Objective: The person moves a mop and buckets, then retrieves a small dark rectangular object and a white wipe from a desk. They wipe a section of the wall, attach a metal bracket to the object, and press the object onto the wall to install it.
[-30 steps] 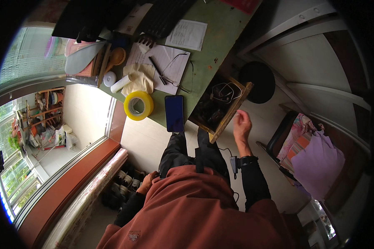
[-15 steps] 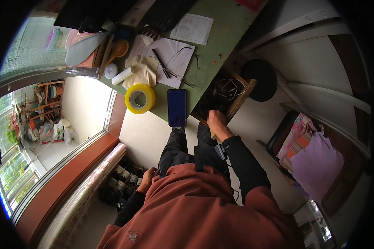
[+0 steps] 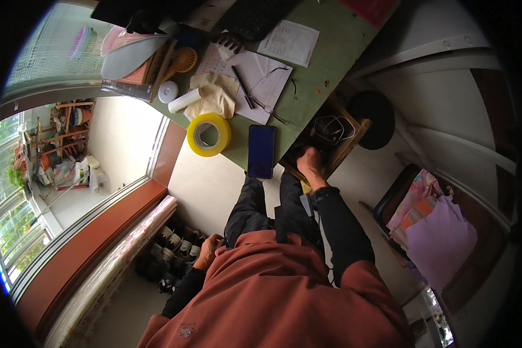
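Wooden drawer [image 3: 354, 143] under green desk [image 3: 330, 64] at right has right hand [image 3: 311, 163] inside, left hand [image 3: 207, 253] near left beside rust-red top [image 3: 261, 261], can't tell either's finger grip.

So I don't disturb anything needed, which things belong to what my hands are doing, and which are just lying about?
In use, it seems:
open brown wooden drawer, with the right hand inside
looped white cable in the drawer, perhaps

Lying about:
yellow ring-shaped tape roll
dark rectangular phone
slim black pen
draped lilac cloth
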`<state>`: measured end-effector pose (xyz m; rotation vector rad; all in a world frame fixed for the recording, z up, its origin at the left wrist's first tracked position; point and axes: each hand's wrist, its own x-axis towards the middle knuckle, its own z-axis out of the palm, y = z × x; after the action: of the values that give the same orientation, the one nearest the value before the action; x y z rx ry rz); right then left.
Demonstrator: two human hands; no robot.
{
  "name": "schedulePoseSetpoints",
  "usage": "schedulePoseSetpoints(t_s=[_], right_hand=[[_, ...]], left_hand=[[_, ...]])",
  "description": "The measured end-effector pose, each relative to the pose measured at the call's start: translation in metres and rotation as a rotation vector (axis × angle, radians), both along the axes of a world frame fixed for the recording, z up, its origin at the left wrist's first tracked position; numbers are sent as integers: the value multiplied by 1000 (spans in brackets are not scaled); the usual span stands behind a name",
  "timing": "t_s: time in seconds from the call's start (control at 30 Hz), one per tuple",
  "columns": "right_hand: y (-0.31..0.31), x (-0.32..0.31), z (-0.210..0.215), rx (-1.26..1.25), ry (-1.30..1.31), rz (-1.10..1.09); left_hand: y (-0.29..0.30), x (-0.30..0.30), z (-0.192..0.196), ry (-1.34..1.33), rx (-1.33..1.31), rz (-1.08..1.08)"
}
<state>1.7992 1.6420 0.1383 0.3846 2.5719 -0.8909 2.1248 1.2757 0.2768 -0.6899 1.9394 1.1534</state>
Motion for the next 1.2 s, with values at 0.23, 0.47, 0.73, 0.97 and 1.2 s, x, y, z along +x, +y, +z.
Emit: schedulePoseSetpoints(t_s=[0.23,0.47,0.73,0.97,1.2], right_hand=[[52,15,75,-457,-129,-149],[58,46,116,-708,-107,-343],[22,79,161,-907,-161,-44],[17,78,146,-855,-282,59],[45,6,68,119,259,566]], left_hand=[[-1,-33,1,-12,-108,-119],[17,-144,49,23,42,-103],[123,-257,85,44,458,-68],[146,-248,65,70,395,-236],[121,-212,66,108,319,-168]])
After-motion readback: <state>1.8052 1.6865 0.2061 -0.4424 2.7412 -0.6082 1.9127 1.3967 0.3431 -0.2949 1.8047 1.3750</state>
